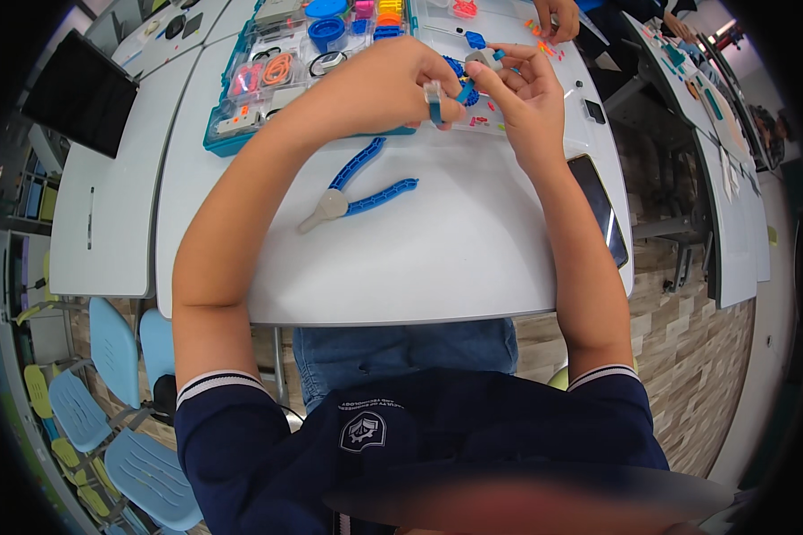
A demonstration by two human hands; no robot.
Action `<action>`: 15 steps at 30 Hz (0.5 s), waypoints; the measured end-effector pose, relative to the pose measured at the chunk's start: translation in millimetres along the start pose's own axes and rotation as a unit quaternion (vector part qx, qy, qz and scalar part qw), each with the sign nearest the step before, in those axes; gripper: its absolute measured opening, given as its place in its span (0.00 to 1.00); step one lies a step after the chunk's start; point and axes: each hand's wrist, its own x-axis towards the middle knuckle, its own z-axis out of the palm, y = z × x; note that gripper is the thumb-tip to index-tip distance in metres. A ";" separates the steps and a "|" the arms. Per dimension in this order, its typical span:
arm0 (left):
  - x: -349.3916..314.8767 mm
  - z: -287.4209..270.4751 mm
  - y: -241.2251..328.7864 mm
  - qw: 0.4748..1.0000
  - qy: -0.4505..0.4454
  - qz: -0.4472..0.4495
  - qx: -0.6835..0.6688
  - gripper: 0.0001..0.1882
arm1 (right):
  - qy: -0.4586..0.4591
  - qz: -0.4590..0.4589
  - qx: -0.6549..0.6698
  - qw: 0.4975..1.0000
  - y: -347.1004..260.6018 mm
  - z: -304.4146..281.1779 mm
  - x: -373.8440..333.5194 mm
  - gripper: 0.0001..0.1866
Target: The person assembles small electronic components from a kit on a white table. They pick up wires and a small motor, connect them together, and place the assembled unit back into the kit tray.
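Observation:
My left hand (415, 85) is bent over the far side of the table, its fingers closed round a small teal-and-clear plastic piece (434, 102). Facing it, my right hand (533, 98) pinches a light grey block (484, 59) with a blue connector at its end. Between the two hands sits a dark blue toothed part (470, 94), partly covered by fingers; whether it is joined to the block I cannot tell. Nearer to me, blue-handled plastic pliers (333, 204) lie spread on the white table (419, 259), touched by neither hand.
A teal-edged parts case (212, 134) with coloured pieces and cables stands far left. A phone (600, 209) lies beside my right forearm. Small pink and orange bits (482, 121) are scattered under my hands. Another person's hand (558, 20) rests at the far edge. A monitor (80, 85) stands left.

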 end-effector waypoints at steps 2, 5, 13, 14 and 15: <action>-1.7 -8.2 1.6 0.999 0.008 -0.024 -0.045 0.14 | -0.014 0.008 -0.025 1.000 -0.2 -1.2 -0.5 0.18; -5.3 -17.7 4.7 0.994 0.023 -0.041 -0.103 0.14 | -0.030 0.015 -0.058 0.998 2.5 0.9 0.0 0.18; 0.2 -36.1 -16.3 0.935 -0.062 -0.058 -0.345 0.17 | -0.050 0.043 -0.036 0.997 3.0 1.6 -1.2 0.20; 4.9 -37.5 -21.3 0.920 -0.069 -0.046 -0.384 0.18 | -0.046 0.044 -0.034 0.997 2.8 1.5 -1.0 0.20; 9.4 -36.6 -26.0 0.903 -0.077 -0.034 -0.422 0.18 | -0.053 0.048 -0.030 0.997 2.7 1.6 -1.1 0.19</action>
